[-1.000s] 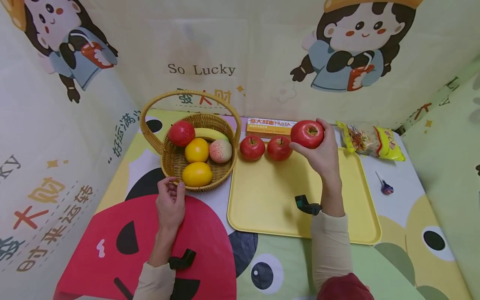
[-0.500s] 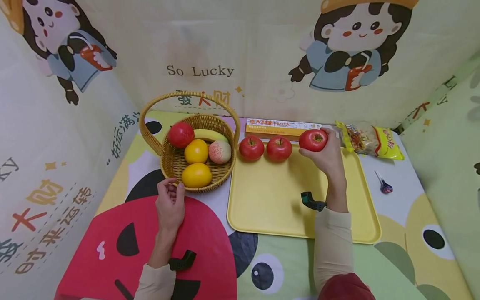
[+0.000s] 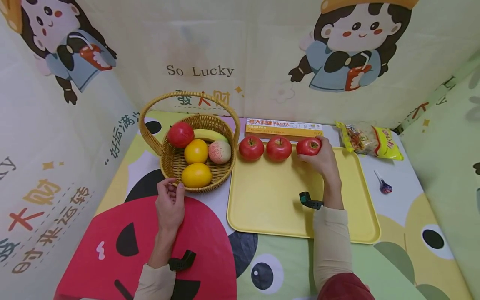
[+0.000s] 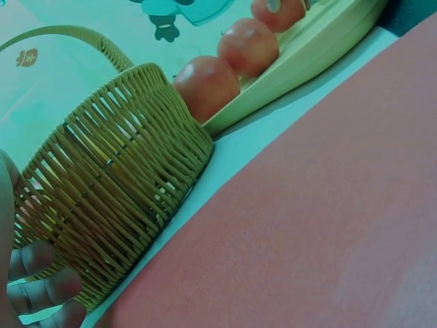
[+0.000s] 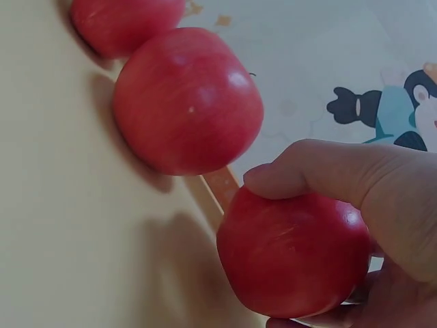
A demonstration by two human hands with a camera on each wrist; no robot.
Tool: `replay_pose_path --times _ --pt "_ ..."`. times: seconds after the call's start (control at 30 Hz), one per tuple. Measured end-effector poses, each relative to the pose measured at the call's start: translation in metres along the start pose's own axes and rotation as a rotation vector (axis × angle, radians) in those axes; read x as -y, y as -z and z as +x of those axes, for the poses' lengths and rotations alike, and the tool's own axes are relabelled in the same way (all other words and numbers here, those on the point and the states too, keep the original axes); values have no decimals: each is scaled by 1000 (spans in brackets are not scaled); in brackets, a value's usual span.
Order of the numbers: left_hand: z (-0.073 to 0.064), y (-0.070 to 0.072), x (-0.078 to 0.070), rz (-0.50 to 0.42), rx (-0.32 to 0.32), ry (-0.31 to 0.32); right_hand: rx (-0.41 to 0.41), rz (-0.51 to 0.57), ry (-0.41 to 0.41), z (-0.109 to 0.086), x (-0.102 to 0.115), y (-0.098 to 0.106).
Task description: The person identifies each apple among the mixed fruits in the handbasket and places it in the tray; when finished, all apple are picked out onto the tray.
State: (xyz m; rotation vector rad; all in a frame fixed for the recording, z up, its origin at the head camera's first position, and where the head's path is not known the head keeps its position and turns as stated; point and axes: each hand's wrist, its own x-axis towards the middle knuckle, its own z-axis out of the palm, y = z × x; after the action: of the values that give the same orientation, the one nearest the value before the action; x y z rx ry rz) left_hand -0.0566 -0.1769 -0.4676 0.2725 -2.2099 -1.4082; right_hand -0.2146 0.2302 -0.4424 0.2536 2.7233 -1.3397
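Note:
My right hand (image 3: pixel 323 160) grips a red apple (image 3: pixel 308 146) at the back of the yellow tray (image 3: pixel 270 200). In the right wrist view, the thumb lies across the top of the held apple (image 5: pixel 293 256) and fingers curl beneath it; a shadow falls on the tray beside it. Two more apples, the middle one (image 3: pixel 279 148) and the left one (image 3: pixel 251 148), sit in a row along the tray's back edge. My left hand (image 3: pixel 170 206) holds the near rim of the wicker basket (image 3: pixel 217 179), its curled fingers (image 4: pixel 51 287) against the outer weave.
Inside the basket lie a red fruit (image 3: pixel 181 134), a banana (image 3: pixel 210 134), an orange (image 3: pixel 196 151), a peach (image 3: pixel 220 151) and a yellow fruit (image 3: pixel 196 175). Behind the tray is a pasta box (image 3: pixel 283 129). To the right are a yellow food packet (image 3: pixel 371 141) and a lollipop (image 3: pixel 385 186).
My right hand has lowered the apple from above the pasta box down to the tray's back edge, in line with the other two. The left hand has stayed at the basket rim.

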Motion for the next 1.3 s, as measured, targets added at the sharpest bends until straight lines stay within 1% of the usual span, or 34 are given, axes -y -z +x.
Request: replay_pose_path --times 0.1,0.4,0.6,0.9,1.13,1.3 --pt "0 0 0 -4 0 -2 5 1 -1 2 -3 -2" --pt "1 -3 9 30 -11 -2 20 4 -3 6 -7 -6" --pt "1 -2 5 22 -8 -14 29 5 -1 6 -8 -5" --pt "1 -1 -2 -3 5 -4 50 -6 -6 7 -6 -7" --pt "1 -1 -1 -8 5 4 68 -8 -18 6 -3 -5" --pt "0 -2 2 4 2 24 41 -4 -2 1 1 -1"
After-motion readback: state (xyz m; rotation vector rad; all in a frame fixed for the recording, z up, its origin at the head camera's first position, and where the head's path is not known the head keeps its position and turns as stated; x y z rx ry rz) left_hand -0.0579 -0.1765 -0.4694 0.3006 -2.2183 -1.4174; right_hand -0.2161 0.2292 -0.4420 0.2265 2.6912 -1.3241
